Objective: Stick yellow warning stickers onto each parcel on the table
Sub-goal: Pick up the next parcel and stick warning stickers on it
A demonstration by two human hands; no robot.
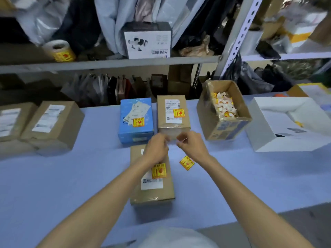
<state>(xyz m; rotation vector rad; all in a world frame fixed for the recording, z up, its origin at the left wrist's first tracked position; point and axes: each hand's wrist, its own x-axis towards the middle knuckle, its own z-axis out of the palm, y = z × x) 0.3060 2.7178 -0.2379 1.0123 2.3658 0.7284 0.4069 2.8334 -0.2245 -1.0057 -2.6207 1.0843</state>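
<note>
**Between stickers: three parcels marked, two at the left not yet**

The left hand [157, 146] and right hand [192, 146] meet at mid-frame, above the far end of the near parcel [154, 194]. The right grip is narrow and pinches a pale scrap [181, 139], probably peeled backing. The left fingers are curled, but blur hides whether they hold anything.

The near parcel already carries a yellow sticker [159, 170]. So do the blue parcel [136, 131] and the brown parcel [172, 123] behind it. A loose sticker [187, 163] lies on the blue surface [71, 176], just right of the near parcel.

At the left of the frame, two brown parcels [53, 126] show only white shipping labels, so they look like the remaining work. The next move probably calls for dropping the scrap into the open carton [227, 129] of scraps at the right. After that, a fresh sticker has to go over to the left pair.

Each sticker shows a red glass symbol under red characters too blurred to read. Barcodes and label text are illegible too. A sticker roll [59, 51] sits on the shelf [107, 62] at upper left.
</note>
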